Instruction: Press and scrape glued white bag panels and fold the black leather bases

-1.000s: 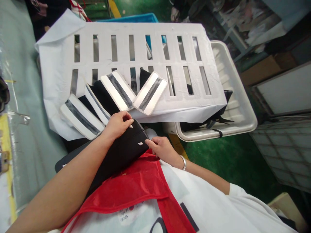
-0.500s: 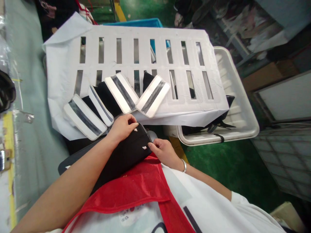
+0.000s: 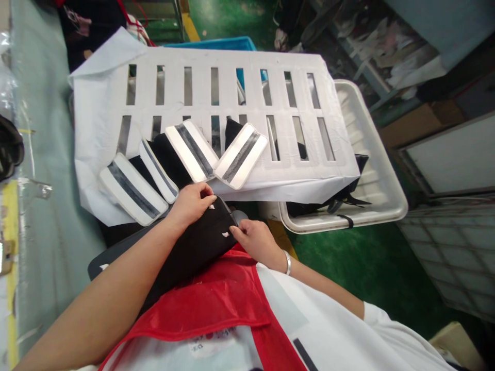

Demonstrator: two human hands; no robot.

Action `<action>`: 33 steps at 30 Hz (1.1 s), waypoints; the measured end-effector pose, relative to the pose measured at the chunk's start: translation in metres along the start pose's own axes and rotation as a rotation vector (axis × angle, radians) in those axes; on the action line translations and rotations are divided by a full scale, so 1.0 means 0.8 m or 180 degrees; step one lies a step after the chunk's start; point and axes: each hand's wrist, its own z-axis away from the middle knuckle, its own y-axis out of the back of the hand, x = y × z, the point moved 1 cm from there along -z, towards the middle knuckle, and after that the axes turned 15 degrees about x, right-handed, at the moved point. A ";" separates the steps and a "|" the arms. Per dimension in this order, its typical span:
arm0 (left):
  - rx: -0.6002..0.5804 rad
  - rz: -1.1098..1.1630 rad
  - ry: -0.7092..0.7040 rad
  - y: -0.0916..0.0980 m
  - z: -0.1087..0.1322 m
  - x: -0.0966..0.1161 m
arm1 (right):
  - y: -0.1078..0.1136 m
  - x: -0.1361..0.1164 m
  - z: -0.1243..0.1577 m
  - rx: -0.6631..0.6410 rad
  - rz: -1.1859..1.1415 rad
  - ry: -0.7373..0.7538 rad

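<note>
A black fabric piece point(image 3: 189, 252) with small white tags lies across my lap, over the red apron point(image 3: 216, 304). My left hand point(image 3: 193, 203) pinches its upper edge beside one tag. At its right corner, my right hand point(image 3: 257, 239) grips the edge between thumb and fingers, near another tag. Just beyond my left hand, several white pads with dark stripes rest on the slotted white board; one pad point(image 3: 133, 190) is at the left and another point(image 3: 240, 155) at the right. Black fabric shows between the pads.
The slotted white board point(image 3: 251, 111) spans the space ahead. Under its right side stands a white plastic tub point(image 3: 381, 170) holding black items. A blue bin point(image 3: 216, 43) shows behind the board. At the left runs a greenish table surface point(image 3: 42, 103). A shelf with clutter is at the upper right.
Both hands still hold the black fabric piece in nearly the same pose. The whole view has shifted slightly, with the board and tub a little lower and further left.
</note>
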 end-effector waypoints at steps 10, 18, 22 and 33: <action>-0.0485 -0.0223 -0.0148 0.006 0.009 -0.009 | 0.002 0.002 -0.004 -0.0257 0.0265 -0.0116; -0.0572 -0.0527 -0.0182 -0.001 0.004 -0.005 | 0.005 0.013 -0.017 -0.0379 -0.0556 -0.0475; -0.0644 -0.0292 -0.0251 -0.001 -0.001 -0.010 | -0.013 0.006 -0.029 -0.0103 -0.1042 -0.0158; -0.0394 -0.0271 -0.0063 0.006 0.001 0.004 | -0.033 -0.004 -0.063 -0.0867 -0.1147 -0.0314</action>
